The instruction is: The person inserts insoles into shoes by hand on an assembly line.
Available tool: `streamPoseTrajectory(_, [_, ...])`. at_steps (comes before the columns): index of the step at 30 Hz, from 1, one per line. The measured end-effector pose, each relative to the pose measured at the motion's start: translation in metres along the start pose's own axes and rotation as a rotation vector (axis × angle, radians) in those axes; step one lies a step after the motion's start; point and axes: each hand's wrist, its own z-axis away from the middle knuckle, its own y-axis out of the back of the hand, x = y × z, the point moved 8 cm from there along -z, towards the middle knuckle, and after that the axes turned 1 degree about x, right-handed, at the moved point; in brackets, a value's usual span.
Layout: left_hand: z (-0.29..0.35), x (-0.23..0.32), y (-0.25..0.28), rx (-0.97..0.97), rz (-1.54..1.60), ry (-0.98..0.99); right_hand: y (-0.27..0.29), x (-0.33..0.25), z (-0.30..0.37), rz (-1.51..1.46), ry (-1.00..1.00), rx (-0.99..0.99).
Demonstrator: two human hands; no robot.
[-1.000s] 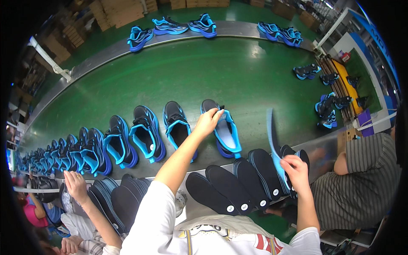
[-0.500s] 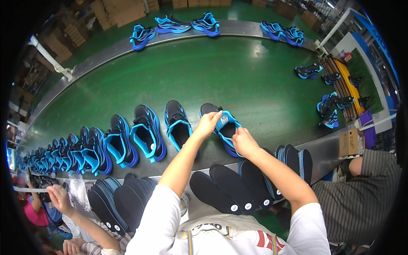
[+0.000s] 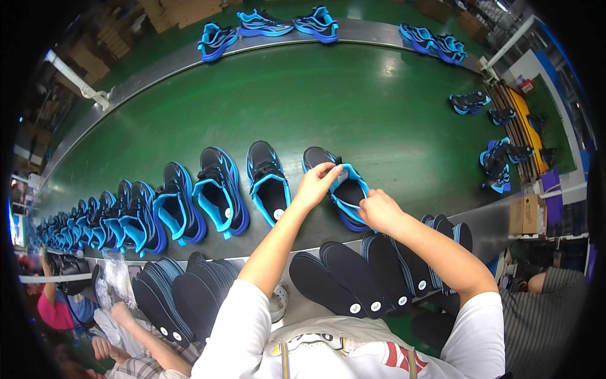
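A black and blue sneaker (image 3: 317, 156) stands on the green belt in front of me, toe pointing away. My left hand (image 3: 317, 183) pinches the bright blue tongue at its opening. At the heel side, my right hand (image 3: 381, 211) has its fingers closed on the blue collar edge. Between the hands, the dark inside of the shoe shows. Just left of it stands another sneaker (image 3: 262, 158), with a round white sticker on the insole inside. Below my forearms, stacks of black insoles (image 3: 347, 278) with white round stickers lie along the near ledge.
A long row of matching sneakers (image 3: 180, 202) runs off to the left. More insoles (image 3: 202, 294) lie left of my arm. Several sneakers (image 3: 265, 24) stand on the far rail, others (image 3: 470, 102) near the rollers at right. People work on both sides, one in striped clothing (image 3: 549, 322).
The whole view has shifted slightly. My hands stay at the same sneaker; its opening now shows wider and the tongue label is less visible. A neighbour's raised hand at left has come down.
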Motion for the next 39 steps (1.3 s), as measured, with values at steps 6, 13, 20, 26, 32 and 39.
streamPoseTrajectory(6, [0.001,-0.006,-0.006,0.025,0.084,-0.004,-0.028,-0.005,-0.019,0.141,0.102,0.140])
streamPoseTrajectory(13, [0.002,-0.010,-0.002,0.006,0.042,0.011,-0.046,0.002,-0.038,0.123,0.046,-0.035])
streamPoseTrajectory(20, [0.003,-0.006,-0.004,0.000,-0.006,-0.019,-0.062,0.003,-0.050,0.304,0.037,-0.266])
streamPoseTrajectory(26, [0.003,-0.013,0.001,0.006,0.015,-0.035,-0.064,-0.009,-0.052,0.393,0.146,-0.384])
streamPoseTrajectory(32, [0.002,-0.014,-0.002,-0.033,0.039,0.005,-0.047,-0.001,-0.040,0.080,0.188,-0.008])
streamPoseTrajectory(39, [0.003,-0.017,0.001,-0.042,0.072,0.093,-0.072,-0.007,-0.053,0.392,0.195,-0.339])
